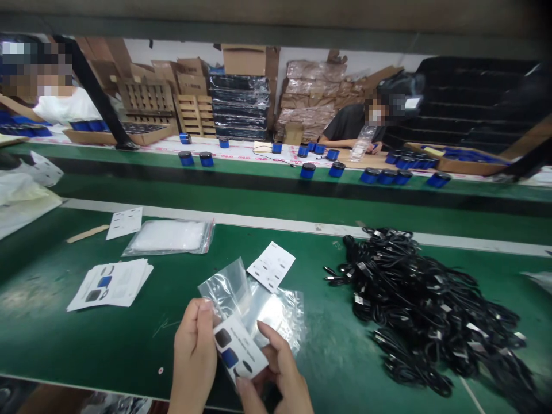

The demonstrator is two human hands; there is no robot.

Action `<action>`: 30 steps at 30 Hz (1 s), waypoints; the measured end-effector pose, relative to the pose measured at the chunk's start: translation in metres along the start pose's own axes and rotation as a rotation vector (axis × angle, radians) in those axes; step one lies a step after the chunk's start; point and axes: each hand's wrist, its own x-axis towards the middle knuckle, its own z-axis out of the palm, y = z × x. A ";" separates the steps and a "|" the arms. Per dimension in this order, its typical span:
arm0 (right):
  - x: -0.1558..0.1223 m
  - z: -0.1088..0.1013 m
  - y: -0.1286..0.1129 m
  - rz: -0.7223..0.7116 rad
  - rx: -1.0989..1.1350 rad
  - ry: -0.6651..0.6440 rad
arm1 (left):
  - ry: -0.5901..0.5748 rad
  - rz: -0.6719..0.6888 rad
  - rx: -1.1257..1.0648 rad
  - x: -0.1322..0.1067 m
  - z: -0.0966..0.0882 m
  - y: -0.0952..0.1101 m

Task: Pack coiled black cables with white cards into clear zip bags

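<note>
A white printed leaflet (239, 345) with dark and blue product pictures is pinched in my right hand (278, 368), thumb below and fingers at its right edge. My left hand (196, 345) is closed on the edge of a clear plastic bag (228, 284), right beside the leaflet's left side. Whether the leaflet's lower part is inside the bag I cannot tell. Behind my hands, more clear bags (276, 316) lie flat on the green table. A single white sheet (271, 265) with small drawings rests against them.
To the left lie a stack of leaflets (107, 284), a bag of white material (170, 236) and another sheet (125, 222). A heap of black cables (422, 305) covers the right side. Beyond, blue-and-black cylinders (308, 170) stand along a line where two people sit.
</note>
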 end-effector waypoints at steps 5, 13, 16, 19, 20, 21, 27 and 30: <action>0.004 -0.001 0.001 -0.008 -0.033 0.011 | 0.051 0.024 0.004 0.000 -0.004 0.003; 0.007 0.017 0.007 0.279 0.387 -0.146 | 0.180 0.074 0.109 -0.003 -0.002 0.010; 0.009 0.017 0.006 0.319 0.325 -0.191 | 0.183 0.095 0.126 -0.002 -0.001 0.009; 0.010 0.018 0.004 0.306 0.326 -0.157 | 0.190 0.106 0.124 -0.004 0.001 0.008; 0.010 0.019 0.004 0.298 0.331 -0.147 | 0.191 0.108 0.120 -0.005 0.002 0.008; 0.011 0.020 0.004 0.291 0.332 -0.138 | 0.190 0.111 0.116 -0.006 0.002 0.008; 0.020 0.007 0.002 0.306 0.249 -0.140 | 0.144 0.137 0.089 -0.012 0.005 0.005; 0.025 -0.007 -0.006 0.094 0.103 -0.036 | 0.101 0.142 0.076 -0.012 0.005 0.001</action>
